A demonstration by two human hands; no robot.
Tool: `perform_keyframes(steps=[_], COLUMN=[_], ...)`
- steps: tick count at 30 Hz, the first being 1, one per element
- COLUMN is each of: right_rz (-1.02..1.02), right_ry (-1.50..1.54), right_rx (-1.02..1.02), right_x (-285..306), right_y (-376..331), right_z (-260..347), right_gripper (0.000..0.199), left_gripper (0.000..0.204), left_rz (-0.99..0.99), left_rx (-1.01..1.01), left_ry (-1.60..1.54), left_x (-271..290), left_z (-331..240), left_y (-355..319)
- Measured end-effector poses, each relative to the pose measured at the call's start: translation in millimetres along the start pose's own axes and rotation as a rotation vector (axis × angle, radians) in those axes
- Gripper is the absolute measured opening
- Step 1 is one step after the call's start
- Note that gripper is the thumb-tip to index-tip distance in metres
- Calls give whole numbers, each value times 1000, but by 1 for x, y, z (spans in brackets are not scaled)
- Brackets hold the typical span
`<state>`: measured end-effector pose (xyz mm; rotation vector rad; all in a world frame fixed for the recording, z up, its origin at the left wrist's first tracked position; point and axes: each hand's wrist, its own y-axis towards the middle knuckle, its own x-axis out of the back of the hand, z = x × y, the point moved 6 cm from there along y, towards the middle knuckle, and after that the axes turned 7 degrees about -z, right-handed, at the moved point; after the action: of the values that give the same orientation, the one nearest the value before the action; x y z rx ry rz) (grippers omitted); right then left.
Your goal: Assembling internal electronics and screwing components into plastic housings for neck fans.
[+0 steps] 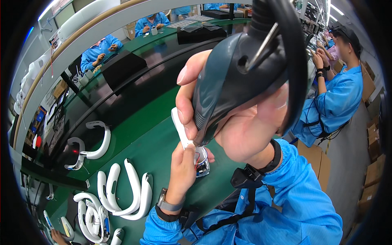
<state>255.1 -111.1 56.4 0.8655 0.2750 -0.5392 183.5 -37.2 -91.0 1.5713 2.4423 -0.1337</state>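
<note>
Over a green worktop [143, 152], gripping a dark power screwdriver [222, 77] in the right hand [241, 136], above a white casing [179, 125] pinched by the left hand [183, 168], right of curved white pieces [147, 198].

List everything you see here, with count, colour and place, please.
Handheld tool: one, black and teal, in the right hand
Workpiece: one, white, in the left hand
Curved pieces: several, white, on the table at left
Table: one, green, centre
Boxes: at least two, black, far side
Cartons: several, brown, right side
Co-workers: at least four, blue clothing, far side and right
Watch: one, grey, left wrist
Sleeves: two, blue, below
Left hand: one, bare, centre
Right hand: one, bare, above the left
</note>
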Motion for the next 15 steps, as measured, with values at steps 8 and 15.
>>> perform_keyframes(steps=[8, 15], right_rz=[22, 2], right_ry=[-22, -56], right_rx=[-103, -241], right_x=[-3, -9], right_y=[1, 0], right_z=[0, -21], right_gripper=[62, 94], left_gripper=[34, 34], left_rz=[-56, -197], left_rx=[20, -376], left_ry=[6, 434], left_x=[-3, 26], left_z=[-1, 31], left_y=[-2, -1])
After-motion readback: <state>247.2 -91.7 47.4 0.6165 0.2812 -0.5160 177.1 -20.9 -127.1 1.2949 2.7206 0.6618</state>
